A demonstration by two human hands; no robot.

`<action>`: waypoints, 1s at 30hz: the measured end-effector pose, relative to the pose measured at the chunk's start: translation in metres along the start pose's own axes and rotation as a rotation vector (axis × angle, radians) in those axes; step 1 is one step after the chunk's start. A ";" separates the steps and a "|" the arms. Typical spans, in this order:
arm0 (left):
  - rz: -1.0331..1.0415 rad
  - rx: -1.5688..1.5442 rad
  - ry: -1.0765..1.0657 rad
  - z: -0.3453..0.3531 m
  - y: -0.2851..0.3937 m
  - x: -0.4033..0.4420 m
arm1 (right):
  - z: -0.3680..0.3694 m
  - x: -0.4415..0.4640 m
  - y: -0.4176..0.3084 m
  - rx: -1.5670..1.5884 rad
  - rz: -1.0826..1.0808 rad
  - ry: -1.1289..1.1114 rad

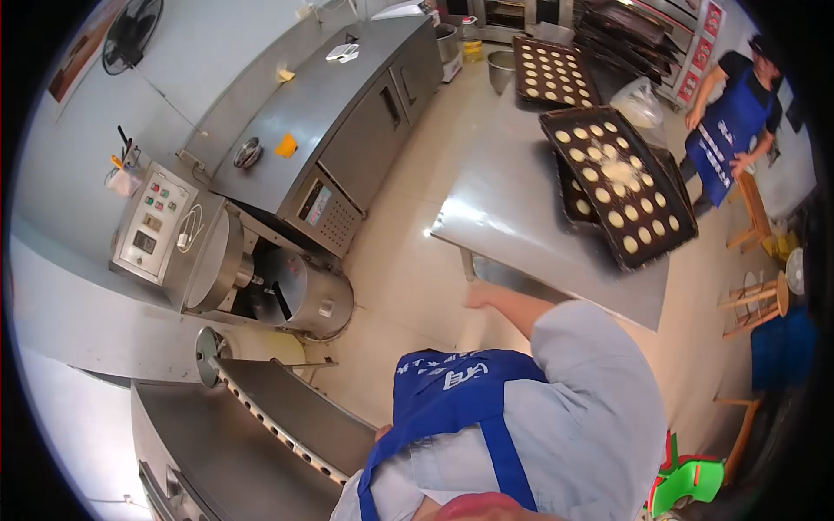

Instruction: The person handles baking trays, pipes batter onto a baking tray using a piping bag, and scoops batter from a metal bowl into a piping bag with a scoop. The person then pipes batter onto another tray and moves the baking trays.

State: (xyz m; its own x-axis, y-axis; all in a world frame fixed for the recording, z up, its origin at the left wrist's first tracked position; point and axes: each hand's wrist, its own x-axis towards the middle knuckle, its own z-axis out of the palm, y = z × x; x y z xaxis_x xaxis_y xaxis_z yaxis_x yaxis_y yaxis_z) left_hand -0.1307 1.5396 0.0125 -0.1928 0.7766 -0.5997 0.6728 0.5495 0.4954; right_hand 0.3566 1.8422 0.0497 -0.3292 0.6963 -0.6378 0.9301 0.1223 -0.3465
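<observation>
My right hand (478, 295) hangs in front of the blue apron (469, 382), just off the near corner of the steel table (521, 217). It is smeared by motion, so its fingers cannot be made out. Only a small patch of skin, apparently my left hand (382, 431), shows at the apron's left side, beside a grey metal panel (304, 404) with a row of holes along its edge. Its fingers are hidden. On the table, a dark tray (618, 195) with rows of pale rounds and a pale heap lies across another tray.
A mixer bowl (321, 300) and a control box (155, 221) stand at the left, below a long steel counter (295, 113). Another filled tray (554, 74) and a plastic bag (638, 104) lie at the table's far end. A person (734, 122) stands beyond, near wooden stools (764, 300).
</observation>
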 end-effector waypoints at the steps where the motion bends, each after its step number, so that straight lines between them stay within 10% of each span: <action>1: -0.071 -0.012 -0.040 -0.009 0.006 0.011 | -0.060 0.005 -0.040 -0.038 -0.196 0.153; 6: -0.121 -0.014 -0.131 -0.071 0.066 0.121 | -0.185 0.095 -0.147 0.666 -0.289 0.691; 14: 0.051 0.175 -0.408 -0.251 0.186 0.364 | -0.204 0.123 -0.123 0.397 -0.025 0.526; 19: -0.102 0.250 -0.660 -0.321 0.394 0.508 | -0.220 0.091 -0.095 0.626 0.377 0.803; 25: 0.294 -0.371 -0.733 -0.241 0.563 0.630 | -0.290 0.106 -0.042 0.708 0.497 1.012; 30: 0.680 0.223 -0.695 -0.174 0.670 0.611 | -0.371 0.160 0.063 0.776 0.599 1.245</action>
State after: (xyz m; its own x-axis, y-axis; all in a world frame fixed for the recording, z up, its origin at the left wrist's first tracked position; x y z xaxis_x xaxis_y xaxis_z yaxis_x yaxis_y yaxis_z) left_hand 0.0778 2.4359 0.0874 0.6961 0.5129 -0.5024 0.6176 -0.0708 0.7833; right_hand 0.4233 2.2236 0.1806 0.7364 0.6766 -0.0012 0.4362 -0.4761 -0.7636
